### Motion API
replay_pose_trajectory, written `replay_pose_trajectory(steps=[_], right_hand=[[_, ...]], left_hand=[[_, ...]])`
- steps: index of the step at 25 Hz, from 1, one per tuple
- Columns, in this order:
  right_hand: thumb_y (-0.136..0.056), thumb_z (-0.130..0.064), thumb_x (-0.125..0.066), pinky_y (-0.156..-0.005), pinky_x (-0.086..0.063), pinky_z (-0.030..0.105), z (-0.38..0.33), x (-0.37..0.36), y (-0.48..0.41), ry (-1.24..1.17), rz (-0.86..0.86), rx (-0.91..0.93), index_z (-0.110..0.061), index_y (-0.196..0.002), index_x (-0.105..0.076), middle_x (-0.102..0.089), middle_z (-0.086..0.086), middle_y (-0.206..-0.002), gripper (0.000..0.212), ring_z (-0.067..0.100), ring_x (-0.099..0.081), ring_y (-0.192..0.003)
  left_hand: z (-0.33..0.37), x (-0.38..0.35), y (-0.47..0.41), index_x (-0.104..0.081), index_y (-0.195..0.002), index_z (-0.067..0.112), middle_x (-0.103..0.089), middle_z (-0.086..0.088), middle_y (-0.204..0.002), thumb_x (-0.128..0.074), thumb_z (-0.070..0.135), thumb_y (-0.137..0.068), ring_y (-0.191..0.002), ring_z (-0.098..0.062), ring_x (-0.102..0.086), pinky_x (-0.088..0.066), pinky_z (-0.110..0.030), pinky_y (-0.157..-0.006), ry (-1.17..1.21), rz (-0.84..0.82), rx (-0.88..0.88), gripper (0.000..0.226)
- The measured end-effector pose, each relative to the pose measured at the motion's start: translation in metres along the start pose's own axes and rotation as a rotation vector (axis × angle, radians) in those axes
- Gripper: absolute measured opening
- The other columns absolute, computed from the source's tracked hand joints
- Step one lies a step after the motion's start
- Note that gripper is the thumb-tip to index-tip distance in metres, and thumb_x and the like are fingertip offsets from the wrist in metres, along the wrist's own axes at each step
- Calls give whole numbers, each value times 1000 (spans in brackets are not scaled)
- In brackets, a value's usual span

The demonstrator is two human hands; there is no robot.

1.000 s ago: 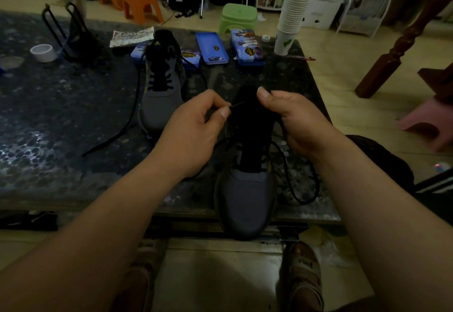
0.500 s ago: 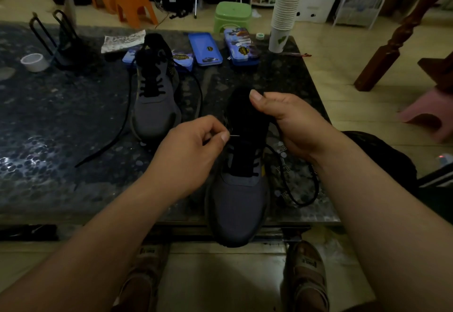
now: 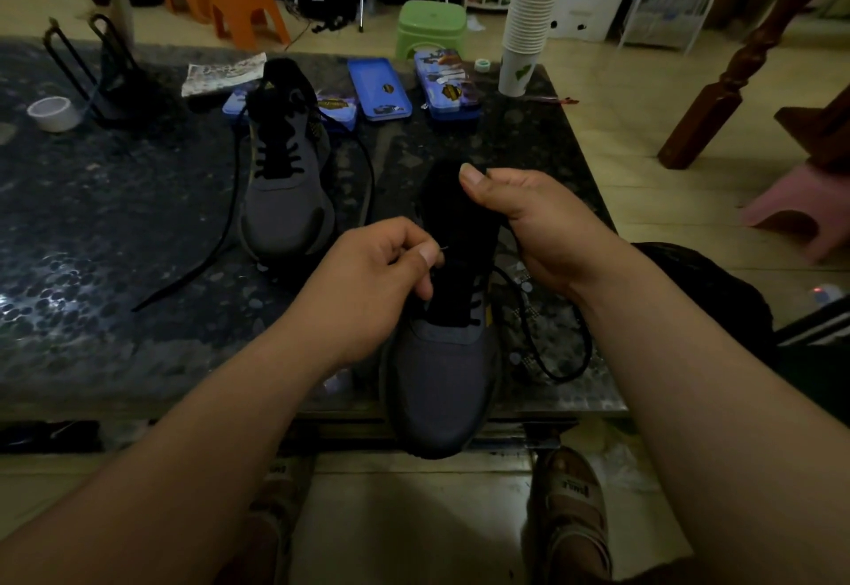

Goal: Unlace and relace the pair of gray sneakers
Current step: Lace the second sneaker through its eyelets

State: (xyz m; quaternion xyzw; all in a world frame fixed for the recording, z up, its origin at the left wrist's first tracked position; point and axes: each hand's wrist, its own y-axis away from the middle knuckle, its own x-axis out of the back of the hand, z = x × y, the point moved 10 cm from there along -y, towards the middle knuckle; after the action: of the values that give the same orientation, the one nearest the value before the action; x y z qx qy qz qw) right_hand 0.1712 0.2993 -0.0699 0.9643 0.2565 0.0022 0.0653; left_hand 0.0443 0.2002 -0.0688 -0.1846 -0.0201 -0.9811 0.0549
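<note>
Left hand (image 3: 368,290) fingers pinch the lace tip (image 3: 442,249); right hand (image 3: 538,225) grips the near sneaker (image 3: 437,377), as before. Sandal label (image 3: 570,488) unreadable.

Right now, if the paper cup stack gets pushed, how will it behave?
The paper cup stack: tall on a narrow base, so likely tips easily. Probably light, thin paper. Near the table edge, it could fall off.
</note>
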Motion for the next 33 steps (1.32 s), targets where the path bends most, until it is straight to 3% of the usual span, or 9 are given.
replay_pose_trajectory(steps=[6, 9, 14, 18, 23, 26, 28, 31, 33], right_hand=[[-103, -27, -61, -84, -58, 29, -2, -3, 1, 18, 13, 19, 5, -108, -72, -77, 15, -97, 35, 22, -72, -89], [-102, -30, -63, -94, -58, 39, -2, -5, 1, 33, 21, 18, 9, -111, -70, -76, 23, -107, 41, 27, -73, -93], [-102, -32, -63, -98, -57, 45, -3, -6, 3, 57, 37, 3, 8, -113, -70, -75, 22, -109, 42, 36, -73, -105], [-102, -32, -63, -96, -57, 46, -4, -8, 5, 89, 48, 4, 8, -111, -71, -75, 23, -108, 42, 36, -74, -103], [-100, -32, -66, -94, -56, 53, -2, -8, 5, 84, 98, -8, 13, -113, -67, -71, 30, -111, 47, 46, -69, -107], [-96, -44, -69, -89, -55, 62, -2, -12, 5, 192, 120, 10, 11, -106, -66, -69, 33, -107, 56, 43, -72, -96], [-97, -48, -64, -86, -56, 56, -6, -8, 4, 254, 147, 43, 3, -103, -68, -71, 26, -104, 52, 29, -72, -90], [-102, -40, -60, -83, -56, 35, -26, 23, 21, 249, 342, 160, -21, -100, -69, -74, -3, -96, 21, 11, -69, -88], [-99, -29, -66, -76, -52, 27, -33, 29, 40, 381, 335, 198, -21, -96, -69, -71, 0, -89, 9, 6, -62, -78]], left_hand=[[-9, -4, -2, -68, -97, 12, -62, -4, -70, -53, 17, -107, -50, -5, -40, -33, -15, -48, 161, -64, 59, 18], [-2, -4, -5, -67, -93, 17, -64, -1, -68, -56, 19, -106, -53, 0, -48, -38, -12, -54, 21, -52, 15, 17], [7, 5, 1, -60, -90, 28, -69, 5, -70, -58, 29, -104, -62, -3, -61, -43, -15, -56, -218, 134, -61, 15], [0, 8, 2, -62, -90, 22, -70, 1, -73, -62, 28, -103, -59, -2, -58, -46, -20, -57, -100, 167, 1, 15], [0, 2, 3, -73, -90, 19, -72, -5, -81, -68, 25, -100, -69, -3, -63, -53, -22, -66, 68, 190, 20, 13], [-8, 0, 1, -75, -90, 17, -74, -5, -83, -73, 24, -97, -76, -10, -69, -58, -25, -73, 159, 187, 72, 10], [-14, -4, -2, -74, -89, 13, -71, -7, -79, -72, 20, -97, -71, -10, -67, -58, -26, -70, 260, 174, 120, 10], [-14, -12, -1, -71, -88, 9, -61, 6, -62, -67, 13, -99, -51, 3, -55, -43, -11, -49, 339, 148, 164, 12], [-14, -15, 1, -69, -89, 9, -56, 13, -55, -65, 12, -101, -46, 5, -50, -38, -9, -46, 354, 128, 176, 12]])
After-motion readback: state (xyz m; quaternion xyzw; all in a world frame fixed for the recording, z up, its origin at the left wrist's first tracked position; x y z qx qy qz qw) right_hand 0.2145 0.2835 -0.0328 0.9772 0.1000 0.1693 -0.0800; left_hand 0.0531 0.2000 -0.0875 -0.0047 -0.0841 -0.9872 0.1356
